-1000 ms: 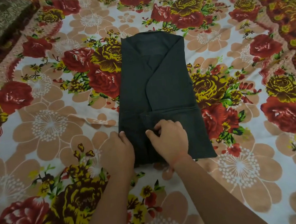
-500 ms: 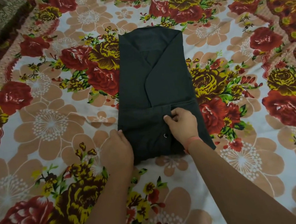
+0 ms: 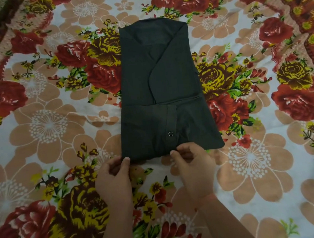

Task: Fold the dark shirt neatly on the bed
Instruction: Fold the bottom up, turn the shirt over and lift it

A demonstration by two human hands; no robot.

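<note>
With the left hand [image 3: 114, 173] and right hand [image 3: 192, 162] each pinching the near hem of the dark shirt [image 3: 161, 91] lying just ahead on the floral bedsheet [image 3: 47, 125], lift both corners evenly to keep the fold square

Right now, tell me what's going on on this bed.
A person is folding a dark shirt on a floral bedsheet. Its sides are folded in, making a narrow upright rectangle. The left hand pinches its near left corner, and the right hand pinches the near edge, apparently ready to fold it upward.
</note>
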